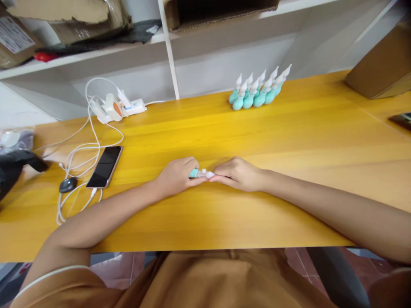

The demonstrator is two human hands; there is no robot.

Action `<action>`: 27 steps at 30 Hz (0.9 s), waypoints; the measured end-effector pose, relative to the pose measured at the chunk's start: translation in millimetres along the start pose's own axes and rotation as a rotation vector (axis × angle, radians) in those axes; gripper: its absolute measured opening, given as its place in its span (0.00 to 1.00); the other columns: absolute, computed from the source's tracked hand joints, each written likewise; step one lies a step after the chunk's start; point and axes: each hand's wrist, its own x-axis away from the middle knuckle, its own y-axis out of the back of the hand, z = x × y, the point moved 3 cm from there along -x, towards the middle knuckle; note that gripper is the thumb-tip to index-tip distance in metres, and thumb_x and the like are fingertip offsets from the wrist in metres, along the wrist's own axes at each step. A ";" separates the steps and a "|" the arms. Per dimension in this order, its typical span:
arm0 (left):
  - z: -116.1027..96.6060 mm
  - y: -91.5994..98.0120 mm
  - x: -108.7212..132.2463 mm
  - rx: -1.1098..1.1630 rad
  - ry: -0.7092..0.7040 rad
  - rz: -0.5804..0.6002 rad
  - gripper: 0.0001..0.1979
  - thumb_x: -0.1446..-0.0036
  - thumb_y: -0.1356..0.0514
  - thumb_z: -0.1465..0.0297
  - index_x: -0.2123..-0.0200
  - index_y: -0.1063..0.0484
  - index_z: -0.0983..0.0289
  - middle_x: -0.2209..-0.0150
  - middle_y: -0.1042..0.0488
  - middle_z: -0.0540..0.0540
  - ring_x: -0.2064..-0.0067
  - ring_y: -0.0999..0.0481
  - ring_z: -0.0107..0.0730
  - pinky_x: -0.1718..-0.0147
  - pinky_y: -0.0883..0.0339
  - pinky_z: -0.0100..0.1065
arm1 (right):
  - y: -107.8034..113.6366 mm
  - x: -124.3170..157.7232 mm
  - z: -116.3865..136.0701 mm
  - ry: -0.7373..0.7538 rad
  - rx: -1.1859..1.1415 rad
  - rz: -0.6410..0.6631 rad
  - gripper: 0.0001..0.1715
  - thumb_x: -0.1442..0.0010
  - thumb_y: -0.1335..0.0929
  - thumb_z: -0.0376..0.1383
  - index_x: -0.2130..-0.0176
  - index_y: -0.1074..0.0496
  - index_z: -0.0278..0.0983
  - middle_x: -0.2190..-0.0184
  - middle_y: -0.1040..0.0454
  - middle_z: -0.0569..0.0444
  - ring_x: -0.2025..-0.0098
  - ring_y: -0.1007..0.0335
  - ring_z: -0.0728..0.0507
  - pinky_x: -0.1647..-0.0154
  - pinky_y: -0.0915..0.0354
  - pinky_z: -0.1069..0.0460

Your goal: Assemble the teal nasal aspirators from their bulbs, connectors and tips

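Above the wooden table, my left hand (178, 175) is wrapped round the teal bulb of a bulb nasal aspirator (201, 173), so most of the bulb is hidden. Its clear body and whitish tip point to the right. My right hand (238, 174) pinches the end of that tip between thumb and fingers, and the fingers cover its point. Further back stand several similar bulb aspirators (258, 96), upright in a tight group, with teal bulbs below and white pointed tips above.
At the left lie a phone (104, 167), tangled white cables and a small black device (68, 185). A power strip (117, 109) with plugs sits behind them. A cardboard box (382, 64) stands at back right. Shelves (171, 51) with boxes rise behind the table (180, 222).
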 end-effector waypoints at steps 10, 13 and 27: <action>-0.3 8.2 -2.5 0.113 -0.081 -0.144 0.13 0.37 0.39 0.71 0.51 0.36 0.60 0.55 0.26 0.58 0.53 0.24 0.42 0.52 0.28 0.43 | 2.8 -3.8 -9.0 -0.102 -0.120 -0.103 0.32 0.19 0.38 0.48 0.73 0.39 0.37 0.78 0.40 0.60 0.76 0.44 0.52 0.71 0.47 0.53; 2.4 6.4 -1.7 0.124 -0.110 -0.175 0.12 0.33 0.40 0.71 0.49 0.37 0.60 0.54 0.25 0.58 0.52 0.23 0.42 0.51 0.26 0.44 | 3.6 -4.0 -11.4 -0.148 -0.191 -0.092 0.33 0.19 0.39 0.50 0.73 0.39 0.37 0.79 0.40 0.60 0.77 0.45 0.52 0.72 0.48 0.54; 11.2 -5.6 3.0 -0.037 -0.130 -0.103 0.08 0.24 0.45 0.64 0.49 0.34 0.62 0.47 0.22 0.65 0.47 0.20 0.48 0.49 0.23 0.51 | 6.0 -1.5 -12.6 -0.060 -0.045 -0.027 0.32 0.19 0.38 0.49 0.73 0.37 0.36 0.78 0.41 0.60 0.76 0.44 0.52 0.70 0.49 0.53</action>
